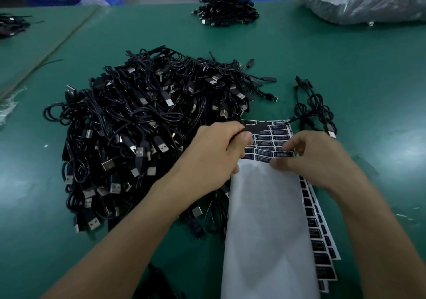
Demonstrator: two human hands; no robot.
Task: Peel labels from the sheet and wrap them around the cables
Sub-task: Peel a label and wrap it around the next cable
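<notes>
Using right hand (pixel 309 160) fingers (pixel 288 147), pinching a black label (pixel 280 154) on the label sheet (pixel 269 135) right of the USB cable pile (pixel 143 125); gripping one cable (pixel 253 128) in the left hand (pixel 214 151). Peeling; probably needing clean lifting next.

Green table (pixel 299 52) with cables (pixel 143 123), label sheets (pixel 272 142)

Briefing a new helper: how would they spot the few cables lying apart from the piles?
Find the big cable pile on the table. Right of it, beyond the far corner of the label sheet, lies a loose bunch. Unlike the piles, it's just a few cables lying flat.
</notes>
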